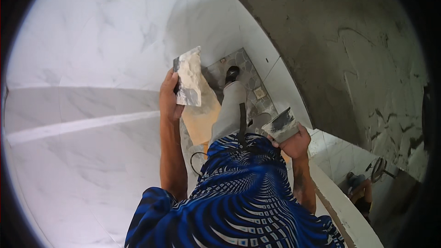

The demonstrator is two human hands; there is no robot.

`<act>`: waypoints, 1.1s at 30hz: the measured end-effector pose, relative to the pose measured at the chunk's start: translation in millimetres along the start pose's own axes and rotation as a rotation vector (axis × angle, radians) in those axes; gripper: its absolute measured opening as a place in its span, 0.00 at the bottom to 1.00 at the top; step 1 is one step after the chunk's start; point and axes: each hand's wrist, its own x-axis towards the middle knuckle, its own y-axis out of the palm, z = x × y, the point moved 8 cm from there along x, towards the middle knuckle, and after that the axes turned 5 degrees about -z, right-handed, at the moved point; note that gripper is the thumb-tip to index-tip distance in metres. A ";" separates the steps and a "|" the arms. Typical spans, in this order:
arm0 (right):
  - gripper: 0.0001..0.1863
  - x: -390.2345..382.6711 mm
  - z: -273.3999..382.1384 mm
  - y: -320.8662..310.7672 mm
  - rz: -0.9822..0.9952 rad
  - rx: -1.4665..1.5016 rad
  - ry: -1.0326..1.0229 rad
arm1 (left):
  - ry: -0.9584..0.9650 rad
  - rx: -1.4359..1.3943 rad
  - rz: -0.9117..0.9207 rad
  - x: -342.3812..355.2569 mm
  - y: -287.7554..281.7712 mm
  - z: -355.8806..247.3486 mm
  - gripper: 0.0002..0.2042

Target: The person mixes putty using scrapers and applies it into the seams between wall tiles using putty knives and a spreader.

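At far left, marbled white tile point(92, 55) covers the wall. To its right, the left hand point(170, 94) is closed on the left edge of a flat, dark plate point(179, 97). The plate appears thin and stiff; with pale paste point(189, 71) heaped over its face, it is probably heavier on the outer side. The paste looks soft and likely to slide if the plate tips. Grip the bare left edge, as shown, and keep fingers clear of the load. The plate stands ahead of the left hand's palm and extends to the right, raised above a tan surface point(202, 121).

At centre, a shoe point(232, 72) rests on the stone-patterned floor point(257, 71), near a square drain point(260, 93).

Farther right, the right hand point(296, 144) is wrapped around the near end of a scraper point(285, 130). The scraper is likely light and firm, with a smeared, possibly slick face; hold it by the near end. It projects forward and left from the right hand, well apart from the plate.
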 end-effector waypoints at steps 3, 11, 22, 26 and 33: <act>0.32 9.3 6.4 -21.8 -0.019 0.009 -0.040 | -0.063 0.004 0.101 27.2 31.9 25.6 0.21; 0.33 62.2 16.1 -74.8 -0.153 0.131 -0.168 | -0.390 0.256 0.429 105.5 82.6 83.9 0.22; 0.41 140.6 -18.9 -156.8 -0.156 0.233 -0.048 | -0.603 0.965 0.963 138.6 107.5 164.0 0.25; 0.38 177.6 -7.6 -216.9 -0.316 0.061 -0.090 | -0.917 0.808 1.262 95.0 113.0 278.8 0.30; 0.36 206.4 -11.8 -321.9 -0.219 -0.075 -0.099 | -0.729 0.628 1.938 11.1 98.5 471.9 0.29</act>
